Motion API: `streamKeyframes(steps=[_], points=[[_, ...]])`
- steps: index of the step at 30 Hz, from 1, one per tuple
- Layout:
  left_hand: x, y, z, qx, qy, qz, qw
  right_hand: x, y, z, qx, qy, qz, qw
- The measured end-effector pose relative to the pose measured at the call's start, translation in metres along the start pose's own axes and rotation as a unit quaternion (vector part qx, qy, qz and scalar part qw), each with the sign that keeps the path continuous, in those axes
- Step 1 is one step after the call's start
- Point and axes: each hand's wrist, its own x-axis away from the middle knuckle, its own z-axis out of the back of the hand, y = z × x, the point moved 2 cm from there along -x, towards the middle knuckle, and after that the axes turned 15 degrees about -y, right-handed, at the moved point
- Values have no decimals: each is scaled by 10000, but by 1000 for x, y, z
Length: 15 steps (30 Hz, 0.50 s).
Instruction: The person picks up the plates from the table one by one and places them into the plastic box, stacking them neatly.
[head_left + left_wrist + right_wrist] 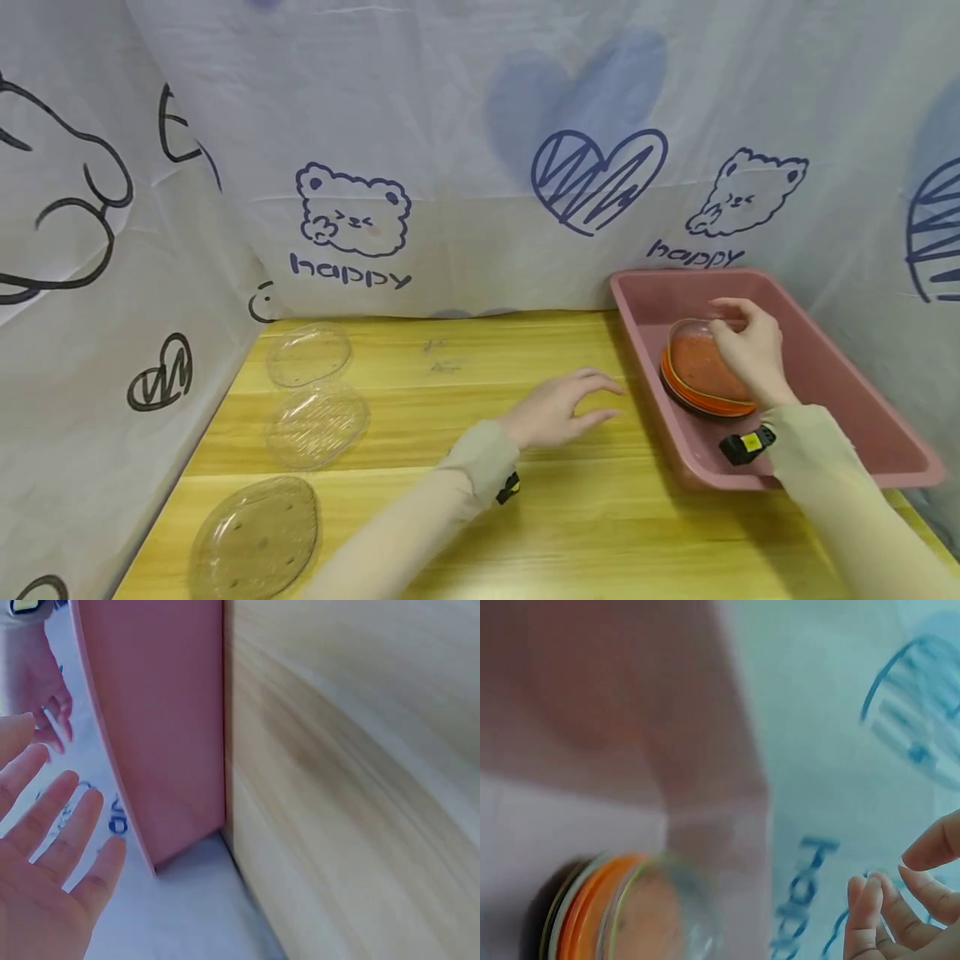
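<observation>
My right hand (752,350) hovers over the pink plastic bin (832,367), above a stack of round plates (701,367). In the right wrist view its fingers (922,844) are loosely bent, with nothing between them. Orange plates and a dark one show in the stack, under a clear plate (697,915) with a yellowish edge. Outside the bin, just left of its wall, my left hand (551,408) is held over the table with fingers spread and nothing held. The left wrist view shows its palm and fingers (56,825) beside the bin wall.
On the left of the wooden table (465,358) lie two clear plates, one smooth (309,354) and one ridged (318,425). A brownish see-through plate (255,537) is nearer the front. A white printed cloth (465,150) hangs behind and at both sides.
</observation>
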Motion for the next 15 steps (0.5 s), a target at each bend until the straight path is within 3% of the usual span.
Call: streamKeyframes(steps=[8, 15], points=[[36, -22, 19, -94, 215, 494, 9985, 16, -48, -31, -701, -101, 1256, 9896], [68, -42, 30, -33, 490, 742, 9960, 31, -84, -60, -1023, -521, 1662, 9794]])
